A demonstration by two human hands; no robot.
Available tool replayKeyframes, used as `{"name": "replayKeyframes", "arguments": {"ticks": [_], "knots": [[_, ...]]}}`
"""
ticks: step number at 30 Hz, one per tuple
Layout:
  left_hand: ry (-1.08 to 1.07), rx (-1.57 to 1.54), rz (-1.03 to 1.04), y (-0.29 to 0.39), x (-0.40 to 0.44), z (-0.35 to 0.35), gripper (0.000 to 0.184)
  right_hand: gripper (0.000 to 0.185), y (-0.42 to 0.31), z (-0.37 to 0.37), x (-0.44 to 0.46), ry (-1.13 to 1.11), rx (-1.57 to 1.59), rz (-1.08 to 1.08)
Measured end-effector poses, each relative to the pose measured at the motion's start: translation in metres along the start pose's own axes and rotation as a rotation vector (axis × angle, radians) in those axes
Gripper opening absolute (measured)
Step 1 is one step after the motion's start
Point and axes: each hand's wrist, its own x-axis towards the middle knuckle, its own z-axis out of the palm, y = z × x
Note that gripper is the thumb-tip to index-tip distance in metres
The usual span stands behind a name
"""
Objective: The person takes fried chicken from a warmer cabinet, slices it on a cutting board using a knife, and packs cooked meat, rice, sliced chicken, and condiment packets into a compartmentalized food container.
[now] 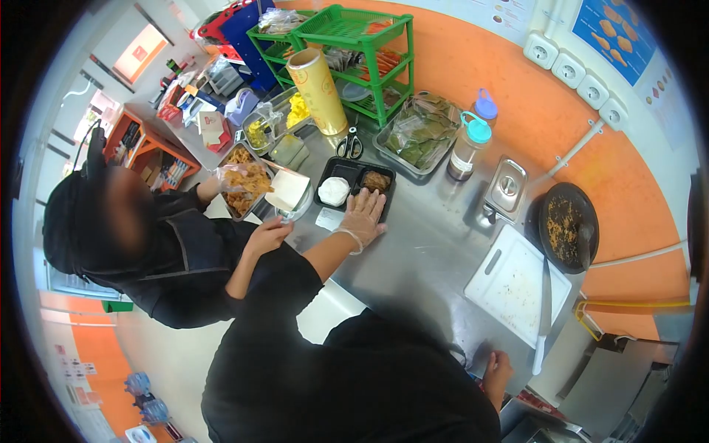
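Note:
My left hand (362,220), in a clear plastic glove, lies with fingers stretched over the near right part of a black compartment tray (323,200). In that tray a white round mound, looking like wrapped rice, (334,191) fills the left compartment, and a brown piece of food (375,181) sits at the back right. My fingers partly hide the near right compartment. A small white paper slip (329,218) lies against the tray's near side. At the table's near right edge, my bare right hand (498,373) is curled closed, with nothing visible in it.
A co-worker (185,251) on the left handles fried food over a metal pan (238,207). Beyond stand scissors (350,143), a film roll (317,92), a green rack (369,44) and a leaf tray (425,136). A knife (545,310) lies across the white cutting board (509,277).

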Motion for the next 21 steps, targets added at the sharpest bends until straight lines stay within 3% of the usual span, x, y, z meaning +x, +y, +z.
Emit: {"name": "replayKeyframes", "arguments": {"ticks": [16, 18, 21], "knots": [[0.014, -0.12, -0.222, 0.018, 0.001, -0.01, 0.076, 0.017, -0.001, 0.002, 0.002, -0.032, 0.029, -0.024], [0.392, -0.214, -0.223, 0.012, 0.005, 0.012, 0.08, 0.016, 0.0, 0.003, 0.004, -0.041, 0.043, -0.036], [0.298, -0.26, -0.296, 0.014, 0.008, 0.025, 0.083, 0.016, 0.001, 0.005, 0.01, -0.026, 0.038, -0.104]]}}
